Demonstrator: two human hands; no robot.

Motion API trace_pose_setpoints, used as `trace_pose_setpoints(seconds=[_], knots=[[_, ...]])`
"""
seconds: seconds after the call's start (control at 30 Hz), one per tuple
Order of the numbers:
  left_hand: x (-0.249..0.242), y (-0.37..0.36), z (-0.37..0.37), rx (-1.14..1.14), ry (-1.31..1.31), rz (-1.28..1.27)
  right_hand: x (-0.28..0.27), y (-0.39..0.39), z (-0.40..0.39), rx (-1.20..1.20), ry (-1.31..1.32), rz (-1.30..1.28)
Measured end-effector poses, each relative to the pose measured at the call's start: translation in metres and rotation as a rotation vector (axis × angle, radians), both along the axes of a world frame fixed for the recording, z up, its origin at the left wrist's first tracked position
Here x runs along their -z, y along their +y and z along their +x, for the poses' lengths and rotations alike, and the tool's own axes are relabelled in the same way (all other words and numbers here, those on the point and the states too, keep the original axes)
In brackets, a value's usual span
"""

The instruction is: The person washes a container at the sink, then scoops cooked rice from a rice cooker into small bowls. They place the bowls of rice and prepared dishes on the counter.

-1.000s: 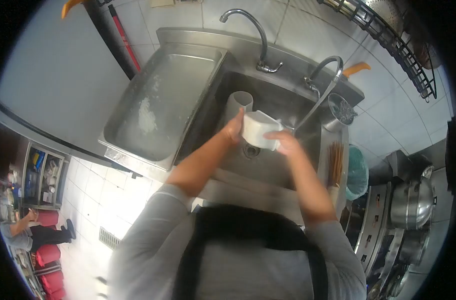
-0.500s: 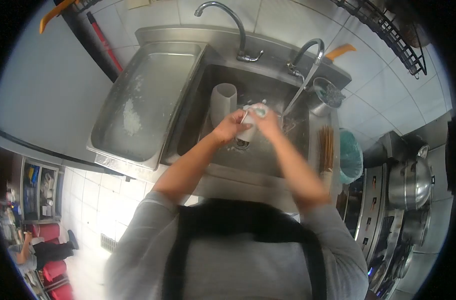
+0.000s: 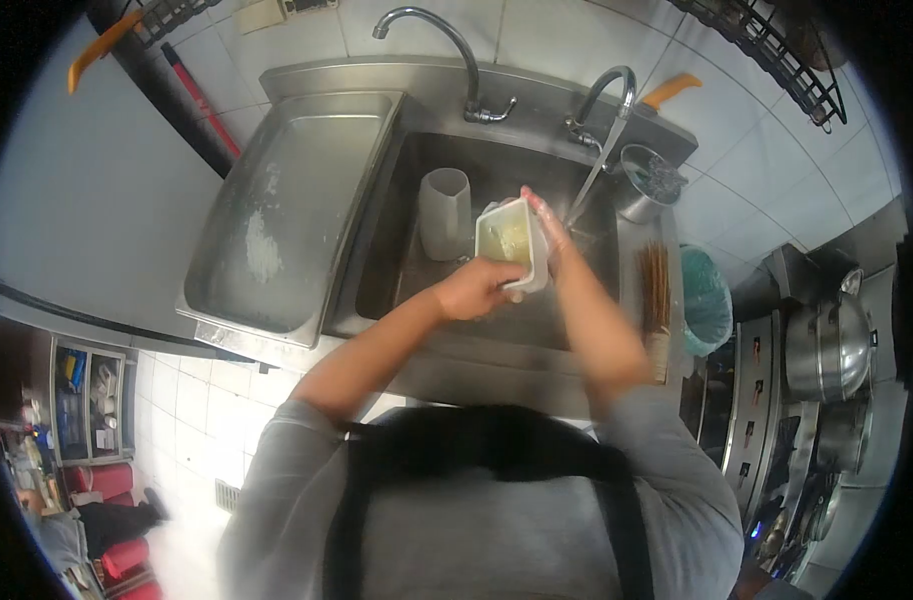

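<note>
Over the sink basin (image 3: 432,320), my left hand (image 3: 480,287) grips the lower edge of a small white rectangular container (image 3: 542,262), thumb at its rim. My right hand (image 3: 554,228) is wrapped around the far right side of the same container, fingers partly hidden behind it. The container is tilted, with its opening toward me, and something pale yellow shows inside. To its left in the basin stands a translucent pitcher (image 3: 444,215). Just right of my right hand, water runs from the right faucet (image 3: 617,85) into the basin.
A steel tray (image 3: 322,200) with whitish residue sits left of the basin. On the right ledge are a metal cup with a scouring pad (image 3: 649,185) and a bundle of thin sticks (image 3: 655,300). A green-lined bin (image 3: 705,300) stands beyond. Another person (image 3: 102,525) is at lower left.
The white container has turned so its opening faces me. My left hand has moved down to its lower edge, and my right hand has shifted to its right side.
</note>
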State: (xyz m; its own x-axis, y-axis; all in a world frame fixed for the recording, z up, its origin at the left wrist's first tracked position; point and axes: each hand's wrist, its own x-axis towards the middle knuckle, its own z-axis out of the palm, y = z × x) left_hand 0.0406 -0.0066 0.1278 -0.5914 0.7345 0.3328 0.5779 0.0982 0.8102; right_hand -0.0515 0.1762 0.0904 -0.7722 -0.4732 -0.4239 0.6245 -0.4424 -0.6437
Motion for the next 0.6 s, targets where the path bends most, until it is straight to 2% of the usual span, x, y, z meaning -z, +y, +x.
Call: trace_pose_setpoints(seconds=[0.07,0.1,0.13,0.2,0.23,0.27,0.37,0.4,0.5,0.53,0.6], knots=[[0.014,0.000,0.002,-0.034,0.183,-0.163,0.012,0.000,0.015,0.016,-0.002,-0.171],[0.020,0.000,0.000,-0.047,0.279,-0.246,0.032,-0.007,0.021,0.111,0.163,-0.199],[0.028,0.001,-0.009,-0.090,0.277,-0.199,0.064,-0.017,0.024,0.208,0.328,-0.222],[0.013,0.008,-0.015,-0.084,0.426,-0.177,0.075,-0.029,0.038,0.341,0.380,-0.247],[0.009,0.010,-0.015,-0.082,0.492,-0.168,0.061,-0.036,0.055,0.374,0.258,-0.255],[0.015,0.012,-0.020,-0.161,0.498,-0.307,0.037,-0.043,0.071,0.405,0.139,-0.263],[0.028,0.011,-0.026,-0.356,0.380,-0.374,-0.014,-0.050,0.101,0.506,-0.218,-0.293],[0.027,0.011,-0.021,-0.332,0.204,-0.539,-0.008,-0.039,0.098,0.463,-0.240,-0.252],[0.044,0.021,-0.009,-0.070,0.125,-0.373,0.014,-0.011,0.090,0.569,-0.287,0.086],[0.049,0.025,-0.011,0.004,0.126,-0.374,0.058,0.018,0.078,0.559,-0.309,-0.012],[0.028,0.034,-0.021,0.126,-0.077,-0.308,0.060,0.061,0.079,0.520,-0.264,0.041]])
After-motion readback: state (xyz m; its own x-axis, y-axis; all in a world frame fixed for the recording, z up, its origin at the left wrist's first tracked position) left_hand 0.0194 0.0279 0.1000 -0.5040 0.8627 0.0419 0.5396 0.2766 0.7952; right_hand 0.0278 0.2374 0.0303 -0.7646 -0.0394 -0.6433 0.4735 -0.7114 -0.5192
